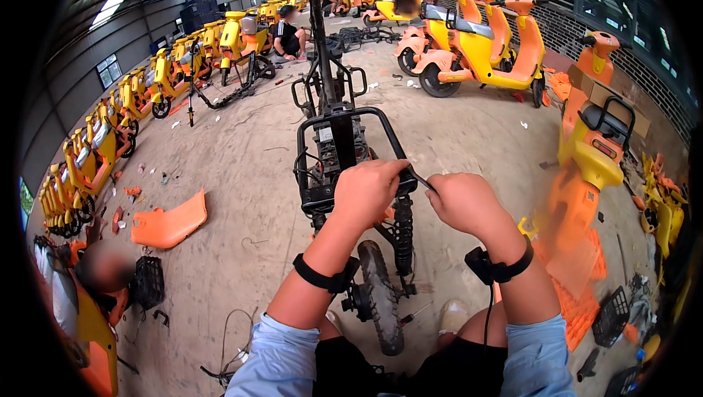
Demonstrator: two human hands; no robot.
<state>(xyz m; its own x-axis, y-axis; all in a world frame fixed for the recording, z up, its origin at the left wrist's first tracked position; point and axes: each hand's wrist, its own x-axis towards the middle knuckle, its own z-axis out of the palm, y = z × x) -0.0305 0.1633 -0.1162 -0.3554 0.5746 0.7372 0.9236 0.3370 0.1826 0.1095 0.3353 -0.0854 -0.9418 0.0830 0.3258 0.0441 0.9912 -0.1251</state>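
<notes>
A stripped scooter frame (391, 137), black and tubular, stands before me with its rear wheel (381, 302) between my legs. My right hand (464, 205) is closed around one end of a slim dark rod-like tool (420, 178), whose exact kind I cannot tell. The tool's other end meets the frame's right rear corner. There my left hand (370, 190) is closed, its fingertips at that end of the tool; what they pinch is hidden. Above the rear wheel, a black coil shock absorber (403, 236) shows on the right.
Rows of yellow-orange scooters (99, 155) line the left, with more (491, 45) at back right. An orange body panel (172, 220) lies on the floor at left. A partly stripped scooter (597, 151) stands at right. Another person (287, 36) sits farther back; someone's blurred head is at lower left.
</notes>
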